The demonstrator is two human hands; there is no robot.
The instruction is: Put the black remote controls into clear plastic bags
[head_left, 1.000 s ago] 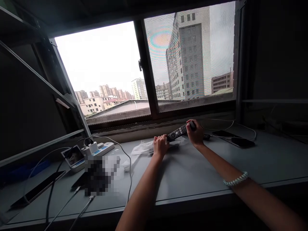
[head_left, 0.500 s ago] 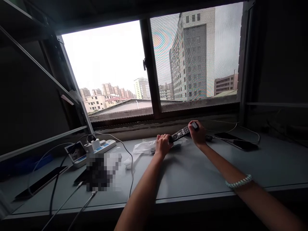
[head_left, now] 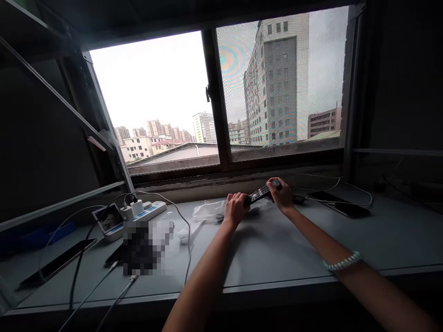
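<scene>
Both hands hold one black remote control (head_left: 259, 194), just right of frame centre, lifted a little above the grey desk (head_left: 277, 249) near the window sill. Left hand (head_left: 235, 208) is closed around the remote's lower-left end; right hand (head_left: 282, 193) is closed over its upper-right end, fingers curled on top. Only the button face between the two fists shows.

Key relation: the remote's long axis runs from lower left to upper right in the frame, tilted up toward the right hand. Each hand sits at one end, so neither is nearer the middle; the left hand is lower and closer to the camera, the right hand higher and further back toward the window (head_left: 221, 101). Whether the right fingers also pinch a separate small part at the tip, cannot tell, too small and dark.

Around it: a clear plastic bag (head_left: 207, 213) lies crumpled on the desk just left of and under the left hand. A dark phone (head_left: 341, 206) with a white cable lies to the right, well apart from the right hand. A white power strip (head_left: 147, 210) with plugged chargers sits at the left middle of the frame, and a flat tablet (head_left: 57, 263) lies at lower left. A beaded bracelet (head_left: 342, 261) is on the right wrist.
</scene>
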